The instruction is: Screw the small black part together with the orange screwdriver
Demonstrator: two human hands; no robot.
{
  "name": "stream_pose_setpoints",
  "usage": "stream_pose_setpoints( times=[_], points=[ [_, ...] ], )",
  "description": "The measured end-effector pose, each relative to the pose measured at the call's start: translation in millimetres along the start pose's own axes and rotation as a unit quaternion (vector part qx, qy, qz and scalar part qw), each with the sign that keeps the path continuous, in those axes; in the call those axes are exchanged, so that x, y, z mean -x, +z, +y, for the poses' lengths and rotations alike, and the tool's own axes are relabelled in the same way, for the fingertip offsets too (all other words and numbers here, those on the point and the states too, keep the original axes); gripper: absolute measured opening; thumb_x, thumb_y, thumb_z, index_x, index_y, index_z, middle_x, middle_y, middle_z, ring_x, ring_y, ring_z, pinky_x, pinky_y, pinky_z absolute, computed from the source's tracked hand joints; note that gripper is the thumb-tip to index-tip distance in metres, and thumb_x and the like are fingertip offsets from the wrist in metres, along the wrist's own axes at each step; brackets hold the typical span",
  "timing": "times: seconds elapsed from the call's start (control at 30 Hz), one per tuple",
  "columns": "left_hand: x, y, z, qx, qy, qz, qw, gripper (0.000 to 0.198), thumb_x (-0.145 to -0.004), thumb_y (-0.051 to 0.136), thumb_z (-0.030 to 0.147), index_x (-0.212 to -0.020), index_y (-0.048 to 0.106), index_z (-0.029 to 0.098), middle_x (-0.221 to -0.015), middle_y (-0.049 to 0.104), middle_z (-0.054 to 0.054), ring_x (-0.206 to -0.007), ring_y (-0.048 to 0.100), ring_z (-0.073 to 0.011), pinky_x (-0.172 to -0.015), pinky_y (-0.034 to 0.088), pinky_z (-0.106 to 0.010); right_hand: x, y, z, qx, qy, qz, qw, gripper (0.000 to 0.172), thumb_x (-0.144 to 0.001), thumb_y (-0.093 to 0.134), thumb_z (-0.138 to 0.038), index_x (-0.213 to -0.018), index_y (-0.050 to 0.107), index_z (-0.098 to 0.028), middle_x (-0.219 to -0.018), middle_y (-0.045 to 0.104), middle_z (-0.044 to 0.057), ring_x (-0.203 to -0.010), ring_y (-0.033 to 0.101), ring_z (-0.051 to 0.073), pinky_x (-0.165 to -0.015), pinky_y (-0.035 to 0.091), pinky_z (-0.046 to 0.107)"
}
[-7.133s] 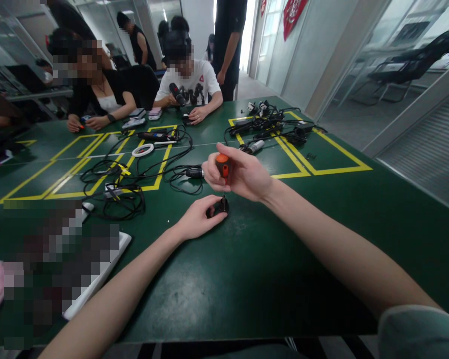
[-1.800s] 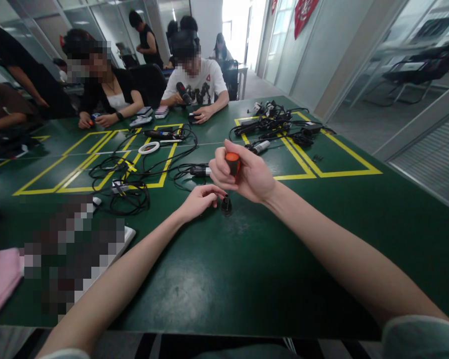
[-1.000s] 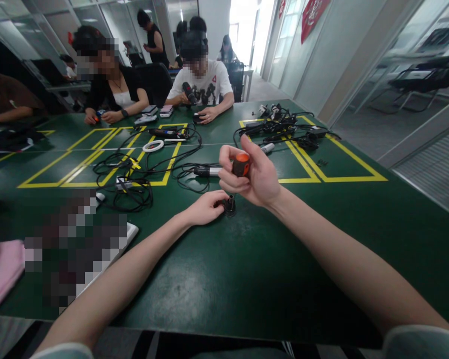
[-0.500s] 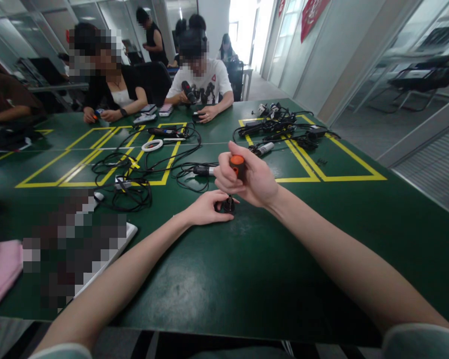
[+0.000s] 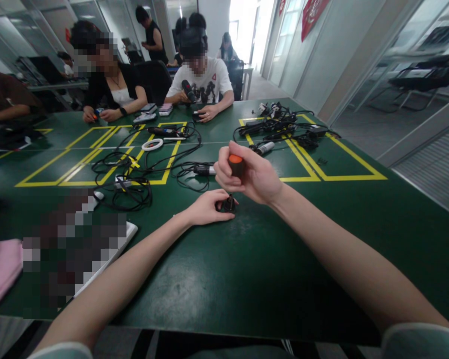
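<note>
Up close, near the middle of the green table (image 5: pixel 247 279), the right hand (image 5: pixel 255 178) was shut tight around a short screwdriver (image 5: pixel 237 166), with the fingers wrapped about its dark handle and the thumb by its orange top. The screwdriver stood almost straight up. Its long side ran from top to bottom, the orange end was up, and the thin metal tip pointed down at the table. It leaned only a little, with the top a bit to the right of the tip. The tip met a small black part (image 5: pixel 230 204) that sat on the table right under the right hand. The left hand (image 5: pixel 205 209) lay on the table beside it, and its thumb and fingers were pinched together on the small black part from the left side, holding it down. How the tip sat in the part was too small to see. Just behind the hands lay a black and silver plug (image 5: pixel 204 170), and to the left of that a messy heap of black cables (image 5: pixel 129 192) sprawled over yellow lines (image 5: pixel 160 174) painted on the table. A white ring (image 5: pixel 152 145) lay farther back among the cables. More cables (image 5: pixel 280 124) were piled far off to the right. Across the table sat two other people, each with their hands on small things
</note>
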State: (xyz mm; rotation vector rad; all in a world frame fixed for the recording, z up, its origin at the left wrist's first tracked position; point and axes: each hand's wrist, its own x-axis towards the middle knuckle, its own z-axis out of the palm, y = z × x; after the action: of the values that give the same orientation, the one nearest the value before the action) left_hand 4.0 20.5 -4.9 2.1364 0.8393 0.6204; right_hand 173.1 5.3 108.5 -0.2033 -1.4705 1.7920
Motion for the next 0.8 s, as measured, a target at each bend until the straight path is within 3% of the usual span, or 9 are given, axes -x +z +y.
stream_pose_setpoints(
  times=[0.13, 0.27, 0.37, 0.5, 0.63, 0.8],
  points=[
    [-0.7, -0.4, 0.7, 0.002, -0.006, -0.003, 1.0, 0.035, -0.083, 0.083, 0.034, -0.113, 0.082, 0.017, -0.087, 0.067, -0.001, -0.076, 0.057, -0.0158, -0.074, 0.051, -0.028, 0.1, -3.0, -0.4, -0.016, 0.013, 0.007, 1.0, 0.061, -0.106, 0.051, -0.067, -0.067, 0.045, -0.02, -0.05, 0.024, -0.01, -0.043, 0.016, 0.005, -0.04, 0.019, 0.015],
    [-0.6, -0.2, 0.1, 0.001, 0.003, -0.001, 1.0, 0.033, -0.083, 0.084, 0.034, -0.111, 0.082, 0.016, -0.088, 0.068, -0.002, -0.075, 0.056, -0.0153, -0.074, 0.051, -0.028, 1.9, -3.3, 3.6, -0.037, -0.018, 0.008, 0.999, 0.041, -0.105, 0.058, -0.053, -0.08, 0.05, -0.022, -0.05, 0.026, -0.012, -0.042, 0.011, 0.005, -0.041, 0.018, 0.015],
    [-0.1, -0.1, -0.1, -0.005, 0.001, -0.001, 1.0, 0.032, -0.083, 0.084, 0.034, -0.11, 0.081, 0.016, -0.089, 0.068, -0.002, -0.076, 0.057, -0.0154, -0.074, 0.052, -0.028, 1.6, -1.6, 4.3, -0.038, -0.027, 0.006, 0.999, 0.034, -0.108, 0.055, -0.042, -0.081, 0.051, -0.021, -0.051, 0.033, -0.011, -0.041, 0.017, 0.006, -0.04, 0.02, 0.014],
    [0.2, 0.0, 0.9, -0.005, 0.001, -0.001, 1.0, 0.032, -0.084, 0.083, 0.034, -0.11, 0.081, 0.016, -0.088, 0.067, -0.001, -0.075, 0.057, -0.0151, -0.073, 0.051, -0.027, -0.5, -2.5, 1.0, -0.02, -0.006, -0.001, 1.0, 0.055, -0.11, 0.049, -0.051, -0.067, 0.051, -0.018, -0.052, 0.038, -0.006, -0.041, 0.028, 0.006, -0.04, 0.026, 0.015],
    [-0.4, 0.2, 1.6, -0.004, -0.005, -0.005, 1.0, 0.033, -0.083, 0.083, 0.034, -0.111, 0.082, 0.016, -0.087, 0.067, -0.001, -0.074, 0.057, -0.0151, -0.072, 0.05, -0.027, -1.2, -6.1, 0.1, -0.016, 0.005, -0.002, 1.0, 0.066, -0.109, 0.047, -0.06, -0.058, 0.043, -0.019, -0.047, 0.025, -0.008, -0.04, 0.02, 0.005, -0.04, 0.022, 0.016],
    [-0.7, 0.8, 0.4, -0.008, -0.002, -0.002, 1.0, 0.032, -0.084, 0.084, 0.034, -0.11, 0.081, 0.016, -0.084, 0.065, 0.0, -0.074, 0.056, -0.0151, -0.071, 0.05, -0.027, 1.9, -5.0, 3.2, -0.024, -0.016, -0.007, 1.0, 0.047, -0.102, 0.06, -0.058, -0.075, 0.049, -0.022, -0.048, 0.023, -0.012, -0.04, 0.012, 0.006, -0.04, 0.019, 0.016]
  ],
)
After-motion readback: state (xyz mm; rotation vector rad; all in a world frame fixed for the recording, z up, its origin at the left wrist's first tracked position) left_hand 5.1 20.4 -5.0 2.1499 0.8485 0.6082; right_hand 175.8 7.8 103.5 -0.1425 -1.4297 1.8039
